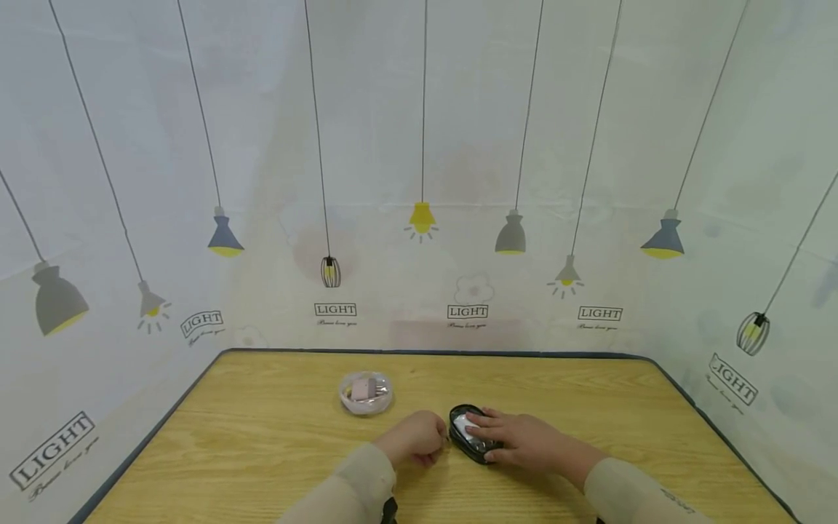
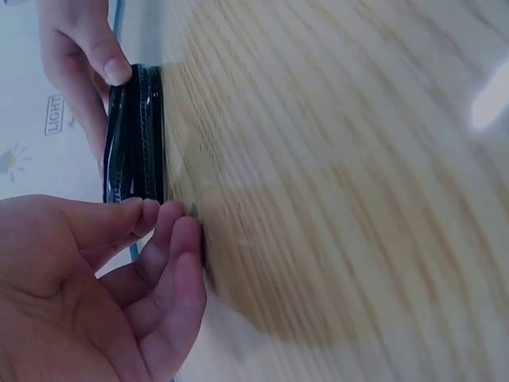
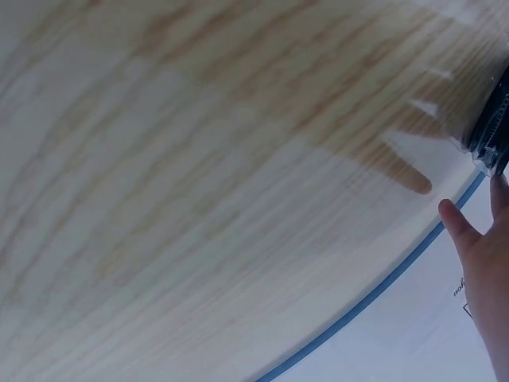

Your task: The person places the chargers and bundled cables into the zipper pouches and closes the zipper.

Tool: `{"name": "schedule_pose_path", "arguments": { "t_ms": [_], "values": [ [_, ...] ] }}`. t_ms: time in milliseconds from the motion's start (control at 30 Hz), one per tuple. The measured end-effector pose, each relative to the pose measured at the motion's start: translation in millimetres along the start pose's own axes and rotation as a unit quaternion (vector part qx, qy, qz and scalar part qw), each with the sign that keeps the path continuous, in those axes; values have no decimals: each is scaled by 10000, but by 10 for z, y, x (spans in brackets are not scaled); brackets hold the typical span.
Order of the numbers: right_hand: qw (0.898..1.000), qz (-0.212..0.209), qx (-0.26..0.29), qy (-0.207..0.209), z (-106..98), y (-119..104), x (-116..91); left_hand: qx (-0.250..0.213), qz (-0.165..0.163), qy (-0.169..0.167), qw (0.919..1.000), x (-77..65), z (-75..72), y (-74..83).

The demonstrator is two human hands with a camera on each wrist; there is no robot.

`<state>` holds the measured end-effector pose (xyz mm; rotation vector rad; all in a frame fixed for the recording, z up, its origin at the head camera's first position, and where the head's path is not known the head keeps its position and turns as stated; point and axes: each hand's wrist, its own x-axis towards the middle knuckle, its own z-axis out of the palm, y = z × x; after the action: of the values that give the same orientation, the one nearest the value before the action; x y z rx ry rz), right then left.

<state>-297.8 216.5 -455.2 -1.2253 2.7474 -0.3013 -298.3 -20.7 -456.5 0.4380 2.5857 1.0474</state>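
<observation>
A small black zippered case (image 1: pixel 461 432) with a see-through top lies on the table, something white showing inside. Its zipper side (image 2: pixel 143 143) faces the left wrist view. My left hand (image 1: pixel 422 437) is at the case's left end, thumb and index finger pinching at the zipper pull, which the fingertips mostly hide. Flat across the top of the case rests my right hand (image 1: pixel 524 440), its fingers spread and fairly straight. The right wrist view catches only part of that hand (image 3: pixel 489 270) and one end of the case (image 3: pixel 491 131).
Farther back and to the left stands a round clear pouch (image 1: pixel 365 394) with a pink charger plug inside. The wooden table (image 1: pixel 262 437) has a dark edge along the back and sides. Behind it hangs a pale wall covering (image 1: pixel 393 145) printed with lamps.
</observation>
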Motion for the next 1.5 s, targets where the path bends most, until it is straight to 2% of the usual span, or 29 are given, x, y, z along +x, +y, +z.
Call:
{"name": "schedule_pose_path", "arguments": {
  "t_ms": [167,433,633,867,1033,1233,1367,1500],
  "values": [
    [9998,177,80,-65,0,2,17,0,152,-125,9998,-15,8,43],
    [9998,194,52,-10,24,0,16,-151,221,-55,9996,4,17,15],
    [9992,386,-93,-68,15,-6,5,-92,230,71,9997,23,-9,-5],
    [9985,335,-431,-7,-2,-14,3,182,209,176,9995,83,-69,-36],
    [9976,367,-595,6,-10,-44,-10,184,176,350,9991,137,-101,-92],
    [9970,236,-715,164,-37,-88,-35,320,215,428,9983,172,-126,-108],
    [9950,-57,-912,394,-31,-79,-20,438,178,402,9981,204,-135,-90],
    [9930,-270,-1081,397,-8,-34,20,482,69,383,9981,245,-138,-76]
  ]
}}
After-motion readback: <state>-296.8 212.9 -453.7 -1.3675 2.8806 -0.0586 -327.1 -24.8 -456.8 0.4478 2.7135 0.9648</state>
